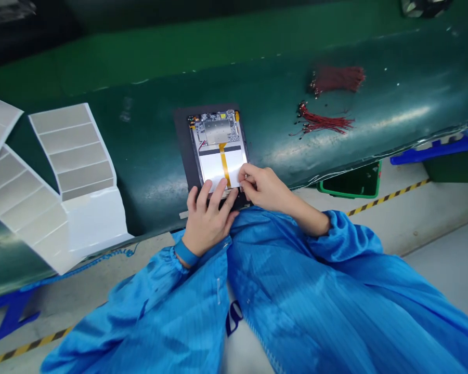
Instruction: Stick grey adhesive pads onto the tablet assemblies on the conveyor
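Note:
An opened tablet (pixel 210 167) lies on a dark flat pad (pixel 184 156). Its circuit board (pixel 217 131) is at the far end, and yellow tape (pixel 223 165) runs down the white-silver battery area. My left hand (pixel 207 218) rests with fingers spread over the tablet's near edge, partly covering it. At the near right corner, my right hand (pixel 265 189) has thumb and fingers pinched together; whatever is between the fingertips is too small or hidden to make out. A blue strap (pixel 186 253) circles my left wrist.
Sheets of silver-grey adhesive labels (pixel 78 150) lie on the left of the green table (pixel 152 135). Two bundles of red wires (pixel 327 123) are at the right. A green bin (pixel 351 182) stands below the table edge, and a blue coiled cord (pixel 101 258) runs along the left edge.

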A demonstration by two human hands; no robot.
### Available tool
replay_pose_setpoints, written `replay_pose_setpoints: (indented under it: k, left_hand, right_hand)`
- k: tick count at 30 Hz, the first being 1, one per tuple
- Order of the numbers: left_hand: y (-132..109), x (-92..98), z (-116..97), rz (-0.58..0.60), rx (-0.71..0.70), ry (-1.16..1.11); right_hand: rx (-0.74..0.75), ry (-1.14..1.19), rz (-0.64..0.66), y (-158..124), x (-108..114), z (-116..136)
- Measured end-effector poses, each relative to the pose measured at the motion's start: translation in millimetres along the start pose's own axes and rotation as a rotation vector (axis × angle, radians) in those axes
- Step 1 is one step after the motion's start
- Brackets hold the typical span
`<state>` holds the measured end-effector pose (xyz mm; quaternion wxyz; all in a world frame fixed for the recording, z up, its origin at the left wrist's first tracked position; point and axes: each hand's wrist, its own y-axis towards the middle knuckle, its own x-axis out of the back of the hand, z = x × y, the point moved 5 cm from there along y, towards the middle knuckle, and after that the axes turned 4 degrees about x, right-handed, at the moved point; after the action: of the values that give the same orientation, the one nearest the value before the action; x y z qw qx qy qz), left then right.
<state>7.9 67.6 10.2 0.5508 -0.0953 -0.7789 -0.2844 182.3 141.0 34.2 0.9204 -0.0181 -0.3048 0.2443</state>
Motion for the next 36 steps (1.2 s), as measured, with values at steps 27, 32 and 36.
replay_pose_setpoints:
  k: [27,32,36]
  left_hand:
    - [-12,25.6,56,0.021,-0.149,-0.068]
    - [-10,23.9,49,0.081,-0.143,-0.007]
    - [-22,29.3,45,0.079,-0.102,0.016]
  right_hand:
    - [0.060,-0.487,0.106,1,-13,10]
    - [0.095,-0.665,0.260,14,-16,20]
    - [0.150,-0.556,0.199,12,0,10]
